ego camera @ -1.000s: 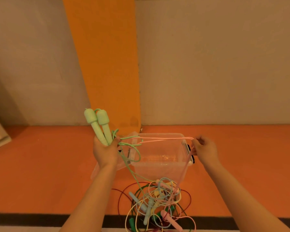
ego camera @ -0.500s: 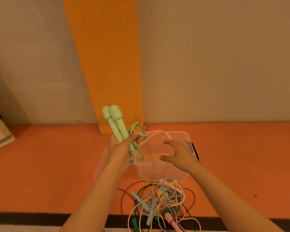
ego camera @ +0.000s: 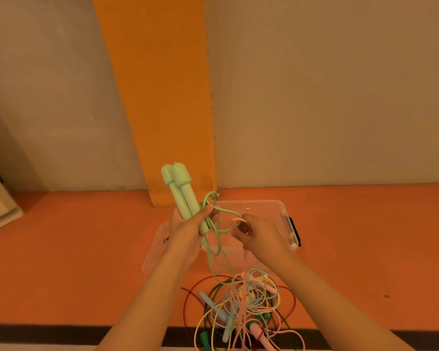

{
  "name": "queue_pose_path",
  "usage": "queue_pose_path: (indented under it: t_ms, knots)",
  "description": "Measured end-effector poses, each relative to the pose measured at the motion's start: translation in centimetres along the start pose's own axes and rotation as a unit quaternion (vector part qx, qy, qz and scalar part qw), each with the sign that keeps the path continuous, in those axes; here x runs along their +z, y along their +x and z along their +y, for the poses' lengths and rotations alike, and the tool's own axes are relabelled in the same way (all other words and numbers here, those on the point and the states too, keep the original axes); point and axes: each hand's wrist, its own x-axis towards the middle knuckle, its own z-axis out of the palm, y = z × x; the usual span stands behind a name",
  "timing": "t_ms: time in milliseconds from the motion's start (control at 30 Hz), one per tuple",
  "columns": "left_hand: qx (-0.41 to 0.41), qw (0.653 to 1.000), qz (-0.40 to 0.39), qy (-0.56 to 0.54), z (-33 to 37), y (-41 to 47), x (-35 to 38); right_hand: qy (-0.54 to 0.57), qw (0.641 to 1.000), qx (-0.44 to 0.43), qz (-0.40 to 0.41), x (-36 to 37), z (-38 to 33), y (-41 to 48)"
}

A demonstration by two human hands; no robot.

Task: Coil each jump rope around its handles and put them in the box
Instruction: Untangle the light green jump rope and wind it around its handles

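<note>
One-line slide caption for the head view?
Left hand grips two mint handles; right hand pinches a pink cord over the clear box, tangled ropes beside it.

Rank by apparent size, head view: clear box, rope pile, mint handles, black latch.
1. clear box and rope pile: alike; frame crops the pile
2. mint handles, nearer the camera
3. black latch

Pale mint-green plastic jump-rope handles (ego camera: 180,196) with matching cord; thin pink cord (ego camera: 245,262); clear plastic box (ego camera: 276,206); plain orange floor (ego camera: 365,236); orange stripe (ego camera: 160,97) on beige wall (ego camera: 327,97).

Clear glossy plastic box (ego camera: 287,219); smooth plastic handles (ego camera: 181,193)
</note>
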Motion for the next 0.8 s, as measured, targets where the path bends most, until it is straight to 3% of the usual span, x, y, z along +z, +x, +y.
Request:
queue_pose_path:
  t_ms: [167, 367, 600, 800]
  knots:
    - [0.039, 0.998, 0.014, 0.049, 0.2, 0.8, -1.4, -0.021, 0.998, 0.062, 0.011, -1.3, 1.8, 0.5]
    - [0.013, 0.996, -0.029, 0.085, -0.8, 1.3, -1.4, 0.079, 0.993, 0.085, -0.007, -2.6, 1.5, 0.1]
    - [-0.041, 0.981, -0.171, 0.086, -1.5, -0.2, 0.4, 0.226, 0.972, 0.058, -0.035, -2.1, -0.5, 0.3]
    - [-0.057, 0.978, -0.176, 0.101, -1.5, -0.5, 0.5, 0.265, 0.959, 0.082, 0.052, -2.9, 1.0, 1.2]
